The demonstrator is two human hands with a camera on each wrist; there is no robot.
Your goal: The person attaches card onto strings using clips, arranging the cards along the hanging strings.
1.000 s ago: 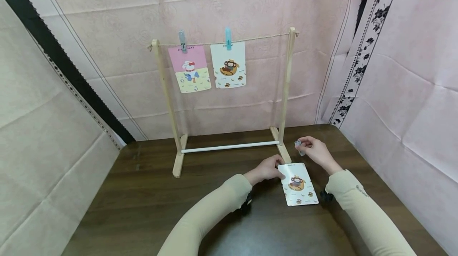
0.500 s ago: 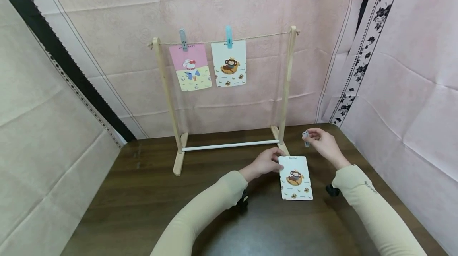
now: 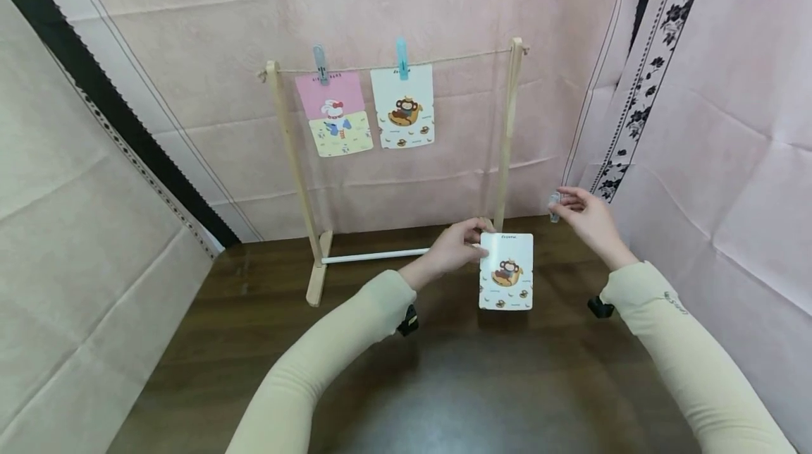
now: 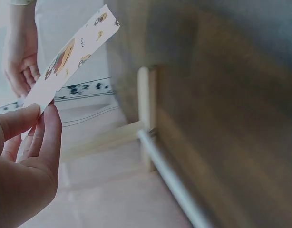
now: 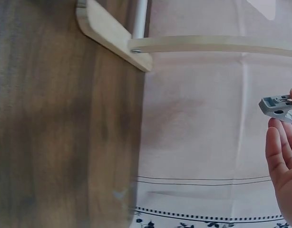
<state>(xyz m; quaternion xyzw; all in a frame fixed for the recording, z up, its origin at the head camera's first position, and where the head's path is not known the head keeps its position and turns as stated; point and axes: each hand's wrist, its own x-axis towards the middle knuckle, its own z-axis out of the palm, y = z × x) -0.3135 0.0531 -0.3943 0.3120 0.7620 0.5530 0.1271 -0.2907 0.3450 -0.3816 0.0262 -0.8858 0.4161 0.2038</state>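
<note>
My left hand [image 3: 452, 251] pinches the left edge of a white card [image 3: 506, 292] with a monkey-and-banana picture, held upright above the table. In the left wrist view the card [image 4: 72, 57] appears tilted between thumb and fingers. To its right, my right hand [image 3: 591, 223] holds a grey-blue clothespin [image 3: 555, 207] between thumb and fingertips. The right wrist view shows this clothespin [image 5: 278, 107] close up. Two cards hang from the string [image 3: 463, 58] of a wooden rack: a pink-and-yellow card [image 3: 335, 114] under a grey clothespin [image 3: 321, 64], and a white monkey card [image 3: 403, 112] under a blue clothespin [image 3: 402, 59].
The wooden rack's left post [image 3: 293, 165] and right post [image 3: 509, 130] stand near the back of the brown table [image 3: 380, 383]. A white crossbar [image 3: 374, 256] joins their feet. Pale cloth [image 3: 190, 73] hangs behind and on both sides.
My left hand has lifted the card off the table, upward and slightly left. My right hand has risen and moved right with the clothespin. The hanging cards remain on the string.
</note>
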